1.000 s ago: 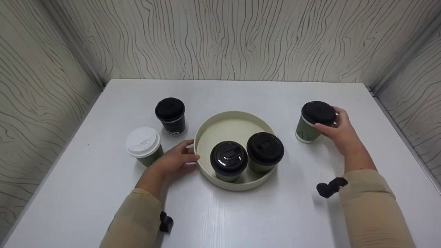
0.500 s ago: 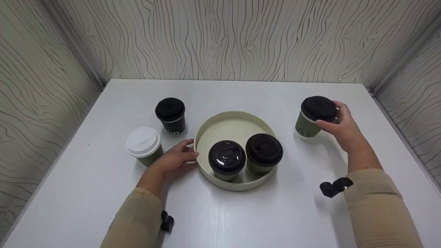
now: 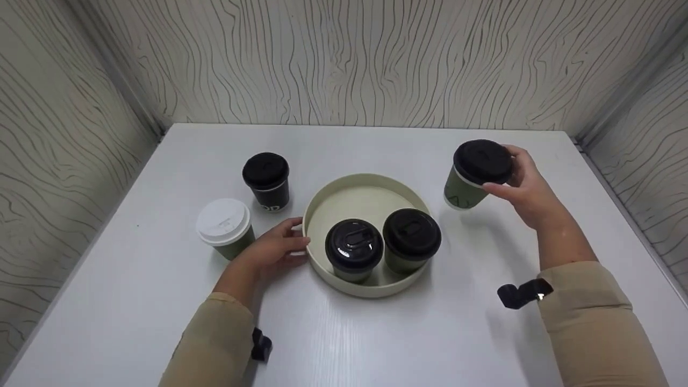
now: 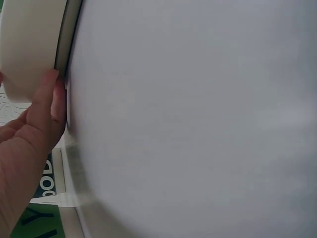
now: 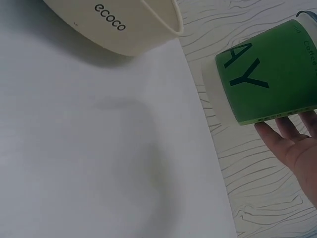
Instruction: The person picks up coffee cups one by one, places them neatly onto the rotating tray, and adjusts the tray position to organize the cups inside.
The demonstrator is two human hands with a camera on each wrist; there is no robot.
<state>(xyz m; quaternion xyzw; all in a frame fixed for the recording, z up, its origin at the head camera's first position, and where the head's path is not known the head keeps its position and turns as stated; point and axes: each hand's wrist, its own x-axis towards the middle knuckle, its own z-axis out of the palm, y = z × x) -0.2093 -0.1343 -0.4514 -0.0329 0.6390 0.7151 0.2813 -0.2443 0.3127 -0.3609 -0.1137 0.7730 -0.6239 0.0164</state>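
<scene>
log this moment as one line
right hand: holds black-lidded green paper cup above white table; left hand: touches round cream tray; in tray: two black-lidded green cups; beside: white-lidded green cup, black cup

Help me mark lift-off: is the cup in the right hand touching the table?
Apart: the right wrist view shows patterned wall between the green cup and the table.

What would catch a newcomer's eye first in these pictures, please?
Probably the round cream tray at centre, with two black-lidded cups in its near part and the left hand touching its side. Next, to its right, the green cup the right hand holds off the table. The lone white lid, on a cup at the left, also stands out.
</scene>
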